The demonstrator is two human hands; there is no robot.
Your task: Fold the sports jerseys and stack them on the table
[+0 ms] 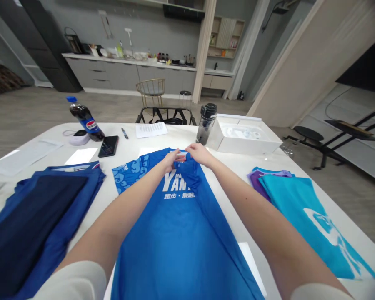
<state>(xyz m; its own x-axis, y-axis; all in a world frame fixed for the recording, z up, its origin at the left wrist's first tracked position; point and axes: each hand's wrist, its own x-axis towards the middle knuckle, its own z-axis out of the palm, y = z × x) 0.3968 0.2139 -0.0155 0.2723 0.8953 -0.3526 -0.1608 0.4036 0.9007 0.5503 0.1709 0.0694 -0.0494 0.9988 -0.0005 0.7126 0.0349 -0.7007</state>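
A blue T-shirt (175,233) with white lettering lies spread on the white table, its collar end away from me. Its patterned left sleeve (134,168) is stretched out flat, while the right side is folded inward over part of the lettering. At the collar, my left hand (172,161) is closed on the fabric, fingers bent around the neckline. My right hand (200,154) pinches the shirt's shoulder edge beside the collar. The two hands are close together, and some cloth bunches just below them.
Folded dark blue clothes (46,216) are stacked at left, turquoise and purple ones (312,221) at right. Along the far side stand a cola bottle (86,118), a phone (108,146), a pen (124,133), a paper sheet (151,129), a black-lidded tumbler (206,123) and a white box (246,143).
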